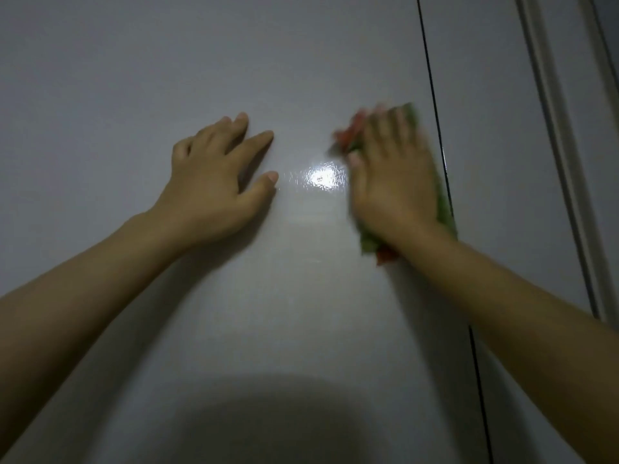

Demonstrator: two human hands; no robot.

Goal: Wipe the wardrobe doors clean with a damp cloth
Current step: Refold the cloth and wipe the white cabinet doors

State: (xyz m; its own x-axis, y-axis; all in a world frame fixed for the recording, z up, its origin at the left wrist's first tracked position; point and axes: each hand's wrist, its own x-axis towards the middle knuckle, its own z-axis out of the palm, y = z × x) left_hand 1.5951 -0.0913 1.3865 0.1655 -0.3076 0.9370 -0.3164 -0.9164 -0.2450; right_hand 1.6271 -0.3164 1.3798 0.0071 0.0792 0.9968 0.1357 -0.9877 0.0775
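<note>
The right hand (392,175) pressed the green-and-red cloth (445,209) flat against the pale wardrobe door (268,78), fingers straight and blurred; cloth poked out beyond the fingertips and below the wrist, just beside the dark door gap (435,105). The left hand (207,182) rested open, fingers spread on the door. Wiping well probably called for even pressure and overlapping strokes right to that gap.

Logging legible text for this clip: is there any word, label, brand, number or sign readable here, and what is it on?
None. The wardrobe door is plain and glossy, showing only a light glare, no print.
The cloth under the right hand shows green and red patches, motion-blurred; any print on it cannot be read.
The left hand lies flat on the door, bearing no text.
</note>
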